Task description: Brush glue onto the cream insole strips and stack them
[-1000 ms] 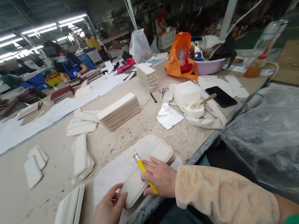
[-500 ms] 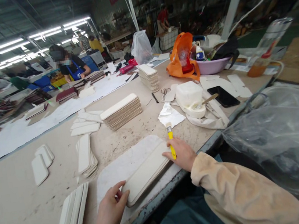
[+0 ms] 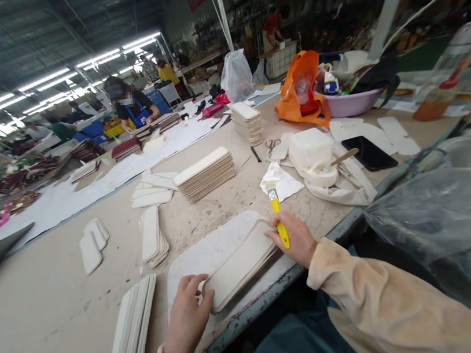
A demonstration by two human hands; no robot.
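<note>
My right hand (image 3: 296, 239) grips a brush (image 3: 279, 217) with a yellow handle, its bristles pointing away from me. The same hand touches the right end of a long white rounded panel (image 3: 241, 263). At the panel's left end, my left hand (image 3: 189, 314) has thumb and fingers closed on the edge. At least one more panel lies under the top one, slightly out of line. Beneath them is a white sheet (image 3: 201, 245) near the table's front edge. A bundle of long white strips (image 3: 129, 337) lies left of my left hand.
Stacked white panels (image 3: 204, 175) stand beyond the sheet, with smaller stacks around. At right are a white tub (image 3: 311, 151) with a stick, a black phone (image 3: 369, 152), an orange bag (image 3: 298, 94) and a purple basin (image 3: 352, 103). A co-worker (image 3: 131, 106) works farther back.
The whole view has shifted, so the table's things appear farther right. Both hands stay at the panel ends, and the brush is still in my right hand.
</note>
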